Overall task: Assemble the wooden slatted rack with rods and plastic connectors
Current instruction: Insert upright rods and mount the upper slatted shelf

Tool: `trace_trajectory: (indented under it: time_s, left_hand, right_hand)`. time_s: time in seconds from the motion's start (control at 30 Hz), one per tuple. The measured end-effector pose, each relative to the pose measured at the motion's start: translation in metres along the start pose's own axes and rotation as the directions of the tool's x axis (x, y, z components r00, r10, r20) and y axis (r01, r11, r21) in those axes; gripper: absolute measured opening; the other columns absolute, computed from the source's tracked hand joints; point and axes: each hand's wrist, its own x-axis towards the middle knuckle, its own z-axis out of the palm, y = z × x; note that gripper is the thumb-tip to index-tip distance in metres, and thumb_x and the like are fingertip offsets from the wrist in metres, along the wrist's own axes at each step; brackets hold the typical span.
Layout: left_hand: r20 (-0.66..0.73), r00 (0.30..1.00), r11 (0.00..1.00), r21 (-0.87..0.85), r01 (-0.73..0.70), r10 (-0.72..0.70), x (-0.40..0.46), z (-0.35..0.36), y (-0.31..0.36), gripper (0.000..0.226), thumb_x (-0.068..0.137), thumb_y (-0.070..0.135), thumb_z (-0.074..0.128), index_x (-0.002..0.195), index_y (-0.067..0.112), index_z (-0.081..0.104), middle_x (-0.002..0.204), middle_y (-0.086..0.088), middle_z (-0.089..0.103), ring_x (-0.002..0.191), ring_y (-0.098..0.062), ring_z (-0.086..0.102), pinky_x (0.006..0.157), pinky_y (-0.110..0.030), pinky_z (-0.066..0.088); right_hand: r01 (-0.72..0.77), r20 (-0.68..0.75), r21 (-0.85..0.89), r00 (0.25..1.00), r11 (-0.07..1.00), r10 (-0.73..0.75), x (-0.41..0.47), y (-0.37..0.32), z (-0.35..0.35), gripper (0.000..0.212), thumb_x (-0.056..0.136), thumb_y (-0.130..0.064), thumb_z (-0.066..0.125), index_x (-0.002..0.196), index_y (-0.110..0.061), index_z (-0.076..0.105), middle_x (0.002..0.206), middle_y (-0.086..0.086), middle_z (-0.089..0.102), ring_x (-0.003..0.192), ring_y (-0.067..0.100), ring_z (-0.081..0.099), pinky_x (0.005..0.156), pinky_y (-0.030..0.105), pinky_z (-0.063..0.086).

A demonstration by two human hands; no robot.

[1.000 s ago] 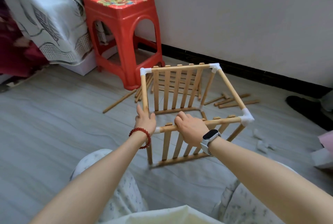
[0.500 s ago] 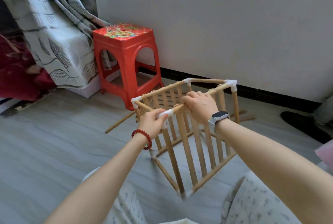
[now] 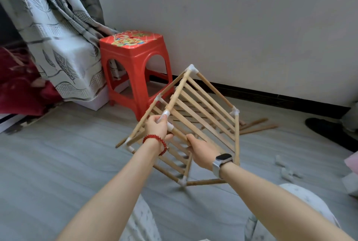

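The wooden slatted rack [image 3: 203,113] is a box frame of rods and slat panels joined by white plastic corner connectors, held tilted above the floor in front of me. My left hand [image 3: 157,129], with a red bead bracelet, grips a white connector [image 3: 166,114] at the near upper corner. My right hand [image 3: 203,150], with a smartwatch, grips the rod running from that corner. One low corner connector [image 3: 182,181] sits near the floor.
A red plastic stool [image 3: 135,62] stands behind the rack by the wall. Loose wooden rods [image 3: 257,127] lie on the grey floor at the right. White connector pieces [image 3: 286,171] lie scattered further right. A patterned curtain [image 3: 58,37] hangs at the left.
The rack has been lifted off the floor and rotated, going from upright to tipped on a corner. Both hands have kept hold of the same near edge while turning it.
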Motion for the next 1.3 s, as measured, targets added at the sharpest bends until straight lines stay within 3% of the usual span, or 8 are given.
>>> trace_trajectory:
  time_s: [0.3, 0.4, 0.47, 0.53, 0.67, 0.77, 0.97, 1.3]
  left_hand:
    - [-0.002, 0.931, 0.873, 0.346, 0.344, -0.366, 0.016, -0.050, -0.011, 0.034, 0.100, 0.025, 0.038, 0.126, 0.003, 0.036, 0.103, -0.030, 0.062, 0.075, -0.035, 0.067, 0.046, -0.035, 0.056]
    - [-0.048, 0.906, 0.782, 0.488, 0.388, -0.420, 0.012, -0.055, -0.030, 0.035, 0.097, 0.017, 0.045, 0.122, -0.006, 0.038, 0.087, -0.023, 0.067, 0.089, -0.036, 0.067, 0.073, -0.041, 0.058]
    - [-0.057, 0.905, 0.758, 0.525, 0.386, -0.421, 0.008, -0.056, -0.046, 0.034, 0.096, 0.011, 0.043, 0.125, -0.007, 0.039, 0.109, -0.026, 0.061, 0.097, -0.041, 0.063, 0.063, -0.041, 0.058]
    - [-0.033, 0.914, 0.682, 0.655, 0.326, -0.404, 0.001, -0.054, -0.058, 0.033, 0.097, 0.007, 0.040, 0.128, -0.006, 0.042, 0.120, -0.025, 0.056, 0.100, -0.040, 0.062, 0.057, -0.035, 0.058]
    - [0.025, 0.958, 0.352, 0.932, 0.080, -0.285, -0.003, -0.055, -0.066, 0.031, 0.092, 0.010, 0.042, 0.120, 0.001, 0.052, 0.078, -0.009, 0.056, 0.059, -0.019, 0.056, 0.040, -0.025, 0.045]
    - [0.122, 0.969, 0.224, 0.972, -0.072, -0.216, 0.002, -0.056, -0.052, 0.028, 0.093, 0.017, 0.043, 0.114, 0.004, 0.057, 0.080, -0.006, 0.057, 0.065, -0.018, 0.057, 0.046, -0.025, 0.042]
    - [0.329, 0.944, 0.239, 0.917, -0.318, -0.007, 0.011, -0.080, 0.016, 0.034, 0.096, 0.030, 0.039, 0.117, 0.011, 0.059, 0.116, -0.008, 0.062, 0.104, -0.024, 0.057, 0.082, -0.030, 0.044]
    - [0.184, 0.947, 0.458, 0.840, -0.290, 0.263, 0.067, -0.173, 0.056, 0.024, 0.094, 0.021, 0.045, 0.109, 0.017, 0.062, 0.113, -0.004, 0.065, 0.106, -0.022, 0.057, 0.086, -0.027, 0.042]
  right_hand:
    - [0.124, 0.079, -0.167, 0.991, 0.978, -0.112, 0.017, -0.010, 0.002, 0.022, 0.098, -0.012, 0.037, 0.117, -0.018, 0.046, 0.101, 0.007, 0.056, 0.088, 0.028, 0.054, 0.075, 0.039, 0.041]
    - [0.114, 0.109, -0.174, 0.989, 0.978, -0.096, 0.014, -0.011, 0.011, 0.026, 0.098, -0.012, 0.040, 0.119, -0.020, 0.050, 0.101, 0.005, 0.056, 0.091, 0.025, 0.053, 0.078, 0.035, 0.037]
    - [0.105, 0.140, -0.195, 0.987, 0.975, -0.078, 0.013, -0.011, 0.019, 0.024, 0.097, -0.011, 0.041, 0.115, -0.019, 0.054, 0.101, 0.006, 0.057, 0.092, 0.025, 0.054, 0.078, 0.034, 0.037]
    - [0.080, 0.176, -0.205, 0.983, 0.976, -0.044, 0.008, -0.008, 0.023, 0.021, 0.097, -0.013, 0.041, 0.110, -0.018, 0.057, 0.103, 0.007, 0.058, 0.095, 0.027, 0.054, 0.078, 0.035, 0.038]
    - [0.020, 0.197, -0.200, 0.980, 0.980, 0.020, -0.005, 0.003, 0.030, 0.018, 0.096, -0.014, 0.042, 0.103, -0.018, 0.058, 0.101, 0.005, 0.059, 0.084, 0.022, 0.049, 0.072, 0.031, 0.033]
    - [-0.030, 0.239, -0.145, 0.969, 0.989, 0.064, -0.005, 0.003, 0.021, 0.021, 0.096, -0.017, 0.042, 0.107, -0.019, 0.060, 0.102, 0.004, 0.062, 0.086, 0.022, 0.054, 0.073, 0.031, 0.042]
    - [0.011, 0.146, -0.117, 0.989, 0.993, 0.006, 0.020, -0.028, -0.017, 0.029, 0.098, -0.020, 0.040, 0.118, -0.013, 0.061, 0.112, 0.008, 0.064, 0.098, 0.025, 0.061, 0.081, 0.032, 0.051]
    - [0.141, 0.024, -0.194, 0.990, 0.971, -0.139, 0.097, -0.087, -0.037, 0.029, 0.094, -0.013, 0.038, 0.110, -0.016, 0.062, 0.108, 0.006, 0.065, 0.097, 0.028, 0.061, 0.076, 0.036, 0.051]
